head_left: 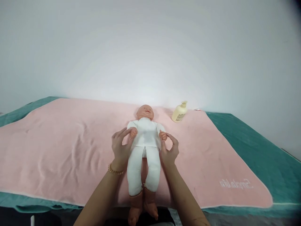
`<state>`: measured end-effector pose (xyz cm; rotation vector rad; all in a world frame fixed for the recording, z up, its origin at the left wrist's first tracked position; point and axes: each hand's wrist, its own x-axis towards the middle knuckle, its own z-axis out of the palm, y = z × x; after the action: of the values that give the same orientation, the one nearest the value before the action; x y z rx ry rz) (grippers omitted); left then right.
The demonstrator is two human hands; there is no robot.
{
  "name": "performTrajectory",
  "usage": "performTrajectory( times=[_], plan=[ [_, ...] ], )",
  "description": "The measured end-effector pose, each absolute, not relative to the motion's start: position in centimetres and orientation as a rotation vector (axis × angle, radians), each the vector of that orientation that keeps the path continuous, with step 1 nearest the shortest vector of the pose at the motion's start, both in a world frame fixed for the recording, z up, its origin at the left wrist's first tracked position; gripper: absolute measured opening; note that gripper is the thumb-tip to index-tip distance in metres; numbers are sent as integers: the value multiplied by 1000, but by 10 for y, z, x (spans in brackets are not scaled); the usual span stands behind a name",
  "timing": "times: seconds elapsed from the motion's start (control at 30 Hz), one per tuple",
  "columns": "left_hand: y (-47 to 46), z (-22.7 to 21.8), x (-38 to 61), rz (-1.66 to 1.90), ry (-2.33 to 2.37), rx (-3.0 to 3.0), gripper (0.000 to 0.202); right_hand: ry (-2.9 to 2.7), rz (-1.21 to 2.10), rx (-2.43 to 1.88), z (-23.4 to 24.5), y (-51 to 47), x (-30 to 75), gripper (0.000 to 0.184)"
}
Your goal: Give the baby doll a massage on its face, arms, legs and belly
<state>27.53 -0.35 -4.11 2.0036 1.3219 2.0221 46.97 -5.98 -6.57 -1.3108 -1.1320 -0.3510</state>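
Note:
A baby doll (145, 138) in white clothes lies on its back on a pink towel (70, 147), head toward the wall and bare feet hanging over the near edge. My left hand (121, 148), with a gold bracelet at the wrist, holds the doll's small hand on that side between thumb and fingers. My right hand (169, 150) pinches the doll's other small hand the same way. Both of my hands rest beside the doll's hips.
A cream pump bottle (179, 112) lies tilted on the towel near the wall, right of the doll's head. The towel covers a teal sheet (258, 147) on a bed against a plain white wall. The bed's near edge drops off just below the doll's legs.

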Motion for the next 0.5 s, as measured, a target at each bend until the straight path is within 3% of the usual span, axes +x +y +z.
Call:
performTrajectory(
  times=[0.23,0.5],
  plan=[
    [0,-43,279,1785,956,2652,26,-1594,-555,-1086,-58,-58,466,29],
    [-2,-40,282,1572,854,2721,29,-1718,-471,-1042,-58,-57,465,36]
  ],
)
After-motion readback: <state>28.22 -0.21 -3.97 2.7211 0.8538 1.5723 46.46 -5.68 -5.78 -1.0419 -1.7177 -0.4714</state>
